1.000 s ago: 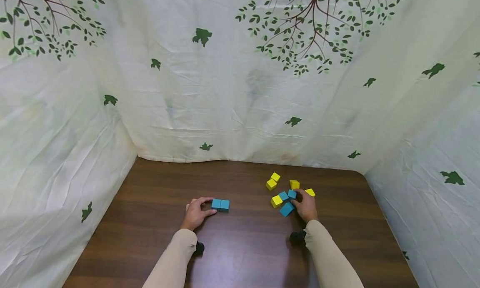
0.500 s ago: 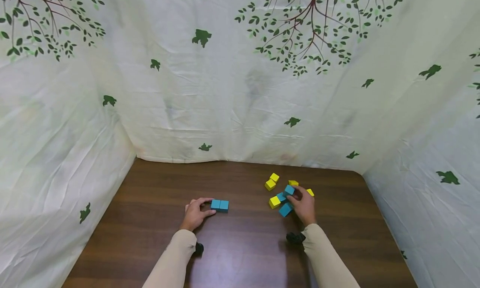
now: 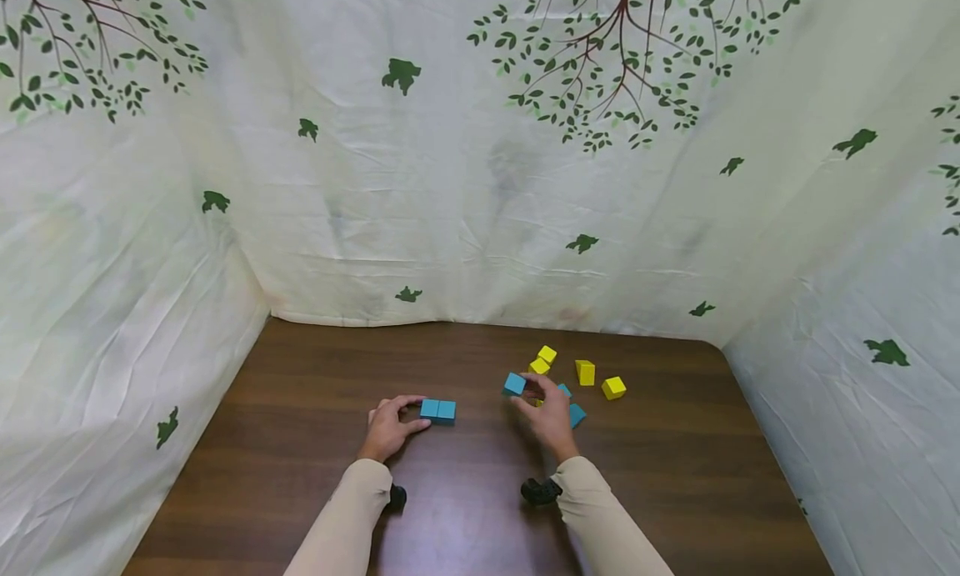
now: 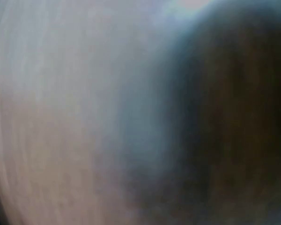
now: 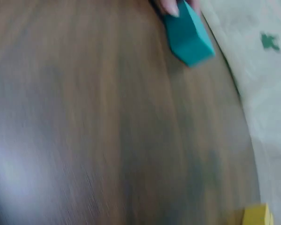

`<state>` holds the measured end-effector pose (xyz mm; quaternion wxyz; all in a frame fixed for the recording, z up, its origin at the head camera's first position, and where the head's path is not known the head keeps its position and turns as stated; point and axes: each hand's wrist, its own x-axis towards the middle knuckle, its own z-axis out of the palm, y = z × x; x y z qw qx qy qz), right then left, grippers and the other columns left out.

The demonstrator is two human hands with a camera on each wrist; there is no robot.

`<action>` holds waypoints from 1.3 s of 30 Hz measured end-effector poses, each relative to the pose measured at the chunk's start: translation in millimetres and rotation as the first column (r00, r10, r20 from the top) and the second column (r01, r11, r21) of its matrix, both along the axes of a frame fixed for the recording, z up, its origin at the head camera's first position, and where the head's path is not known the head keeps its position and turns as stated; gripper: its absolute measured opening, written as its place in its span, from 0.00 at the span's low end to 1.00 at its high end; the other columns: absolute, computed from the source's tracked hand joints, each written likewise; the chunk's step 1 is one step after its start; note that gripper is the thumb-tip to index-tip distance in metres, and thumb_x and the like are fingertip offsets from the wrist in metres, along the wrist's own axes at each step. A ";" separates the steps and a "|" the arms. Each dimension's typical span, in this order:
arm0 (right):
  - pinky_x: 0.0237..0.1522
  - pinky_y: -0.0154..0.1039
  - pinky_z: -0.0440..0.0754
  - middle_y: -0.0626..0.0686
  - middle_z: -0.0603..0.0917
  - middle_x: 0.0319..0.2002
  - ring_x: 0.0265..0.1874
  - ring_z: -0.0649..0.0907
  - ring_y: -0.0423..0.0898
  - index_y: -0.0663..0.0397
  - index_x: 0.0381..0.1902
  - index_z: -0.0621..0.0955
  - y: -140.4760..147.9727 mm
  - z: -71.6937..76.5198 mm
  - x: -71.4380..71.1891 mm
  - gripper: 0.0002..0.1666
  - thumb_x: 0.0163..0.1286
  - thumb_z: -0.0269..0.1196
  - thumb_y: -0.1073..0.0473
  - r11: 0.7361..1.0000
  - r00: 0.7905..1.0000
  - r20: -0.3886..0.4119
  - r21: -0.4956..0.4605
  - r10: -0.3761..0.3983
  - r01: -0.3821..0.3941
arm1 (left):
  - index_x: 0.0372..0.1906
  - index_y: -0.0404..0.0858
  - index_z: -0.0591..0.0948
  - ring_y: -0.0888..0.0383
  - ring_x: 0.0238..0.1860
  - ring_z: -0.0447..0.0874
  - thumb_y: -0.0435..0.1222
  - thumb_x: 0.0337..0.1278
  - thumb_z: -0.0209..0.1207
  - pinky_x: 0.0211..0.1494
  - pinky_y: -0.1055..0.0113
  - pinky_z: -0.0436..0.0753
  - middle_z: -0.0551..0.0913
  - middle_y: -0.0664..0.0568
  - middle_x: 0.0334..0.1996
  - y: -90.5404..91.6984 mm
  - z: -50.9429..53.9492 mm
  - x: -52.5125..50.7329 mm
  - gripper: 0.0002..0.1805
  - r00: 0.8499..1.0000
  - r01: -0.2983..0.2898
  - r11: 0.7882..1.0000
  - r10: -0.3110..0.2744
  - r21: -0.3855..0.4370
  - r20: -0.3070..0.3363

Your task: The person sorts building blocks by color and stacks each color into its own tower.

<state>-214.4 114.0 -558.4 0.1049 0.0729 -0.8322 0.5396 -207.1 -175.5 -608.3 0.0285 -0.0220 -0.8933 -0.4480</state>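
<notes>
Two blue blocks [image 3: 438,411] stand side by side on the table, left of the middle. My left hand [image 3: 386,430] holds the nearer-left one, thumb at its front and a finger at its back. Between thumb and fingers my right hand [image 3: 551,418] pinches another blue block [image 3: 514,383], which looks raised off the table; the right wrist view shows the same block [image 5: 189,37] at its top edge. Behind that hand, two more blue blocks [image 3: 577,415] are partly hidden. The left wrist view is too blurred to make out the hand.
Several yellow blocks [image 3: 585,372] lie loose beyond and to the right of my right hand; one is mostly covered by it. The brown table [image 3: 337,359] ends at a white cloth [image 3: 480,293] printed with leaves, hanging at the back and sides.
My right hand has lifted a blue block out of the loose group and carried it left toward the blue pair. My left hand has stayed in place.
</notes>
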 end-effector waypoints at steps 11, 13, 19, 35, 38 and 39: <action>0.45 0.43 0.82 0.53 0.84 0.44 0.42 0.84 0.50 0.58 0.52 0.81 -61.7 -10.5 3.3 0.23 0.57 0.71 0.66 0.988 0.991 0.027 0.081 0.134 -0.135 | 0.49 0.42 0.85 0.53 0.39 0.70 0.37 0.46 0.72 0.49 0.55 0.57 0.84 0.51 0.39 0.4 -0.8 0.5 0.21 1.000 -0.008 1.000 0.008 0.001 -0.009; 0.45 0.42 0.81 0.53 0.84 0.45 0.42 0.83 0.49 0.57 0.52 0.81 -70.8 -11.3 2.3 0.23 0.58 0.71 0.65 0.982 0.987 0.032 0.101 0.157 -0.159 | 0.49 0.42 0.85 0.54 0.39 0.70 0.38 0.46 0.72 0.49 0.55 0.58 0.84 0.51 0.39 0.3 -0.9 -0.1 0.21 1.000 -0.009 1.000 0.009 -0.003 -0.009; 0.48 0.44 0.80 0.52 0.84 0.45 0.45 0.82 0.49 0.56 0.51 0.82 -91.5 -14.3 -1.9 0.21 0.58 0.71 0.62 0.968 0.979 0.040 0.147 0.202 -0.206 | 0.49 0.43 0.84 0.55 0.37 0.69 0.38 0.46 0.72 0.49 0.54 0.58 0.83 0.52 0.37 0.2 -1.9 -0.8 0.21 1.000 -0.003 1.000 0.003 -0.005 -0.008; 0.50 0.46 0.78 0.53 0.85 0.48 0.47 0.82 0.49 0.55 0.51 0.83 -116.2 -30.0 -1.6 0.22 0.57 0.72 0.62 0.977 0.986 0.031 0.133 0.167 -0.169 | 0.49 0.38 0.84 0.52 0.40 0.72 0.36 0.45 0.72 0.48 0.54 0.59 0.84 0.48 0.38 0.8 -1.8 0.9 0.22 1.000 -0.015 1.000 0.014 -0.016 -0.026; 0.51 0.46 0.78 0.53 0.85 0.48 0.48 0.82 0.49 0.56 0.51 0.83 -117.3 -29.6 -2.6 0.22 0.57 0.72 0.61 0.976 0.985 0.044 0.133 0.167 -0.172 | 0.49 0.37 0.84 0.51 0.39 0.72 0.36 0.45 0.72 0.48 0.54 0.59 0.84 0.47 0.38 0.6 -1.9 1.3 0.21 0.999 -0.012 1.000 0.011 -0.021 -0.045; 0.51 0.46 0.78 0.53 0.85 0.48 0.48 0.82 0.49 0.56 0.51 0.83 -117.5 -29.5 -2.8 0.22 0.57 0.72 0.61 0.976 0.985 0.049 0.132 0.168 -0.173 | 0.48 0.37 0.84 0.51 0.39 0.72 0.36 0.45 0.72 0.47 0.54 0.59 0.84 0.47 0.38 0.5 -2.1 1.5 0.21 0.999 -0.011 1.000 0.009 -0.024 -0.053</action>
